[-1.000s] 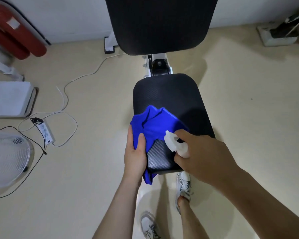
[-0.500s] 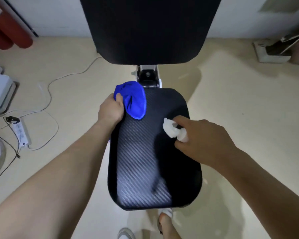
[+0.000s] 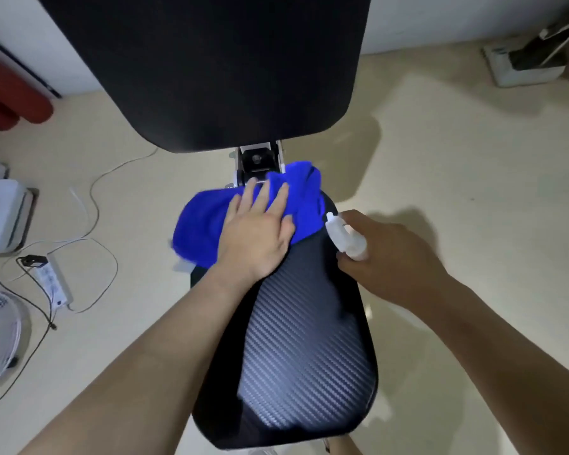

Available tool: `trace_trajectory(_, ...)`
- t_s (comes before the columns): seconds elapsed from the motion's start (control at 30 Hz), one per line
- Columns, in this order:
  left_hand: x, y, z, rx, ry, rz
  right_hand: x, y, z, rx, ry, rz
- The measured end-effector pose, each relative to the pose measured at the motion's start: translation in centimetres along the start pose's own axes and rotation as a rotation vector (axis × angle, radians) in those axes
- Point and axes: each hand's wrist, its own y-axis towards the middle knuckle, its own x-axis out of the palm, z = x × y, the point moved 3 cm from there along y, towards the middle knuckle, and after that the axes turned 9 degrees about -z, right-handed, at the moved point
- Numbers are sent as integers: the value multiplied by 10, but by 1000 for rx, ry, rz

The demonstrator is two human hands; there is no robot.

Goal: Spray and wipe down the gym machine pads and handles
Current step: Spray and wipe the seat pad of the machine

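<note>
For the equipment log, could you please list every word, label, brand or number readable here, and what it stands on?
No text can be read.
On the power strip: marks too small and blurred.
On the spray bottle: no label shows.
On the seat pad and back pad: no brand mark visible.

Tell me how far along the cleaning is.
Nothing shows as finished. In hand: the left hand presses a blue cloth on the far end of the seat pad; the right hand holds the spray bottle. Probably left: the back pad, and handles, which are out of view.
</note>
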Motion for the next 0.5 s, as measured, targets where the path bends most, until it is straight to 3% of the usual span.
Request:
trace_trajectory(0.2, 4, 30, 66, 267, 69, -53, -19, 6, 30, 120, 213, 98)
trace_trajectory(0.5, 48, -106, 128, 735, 219, -83, -10, -46, 39, 155, 319, 152)
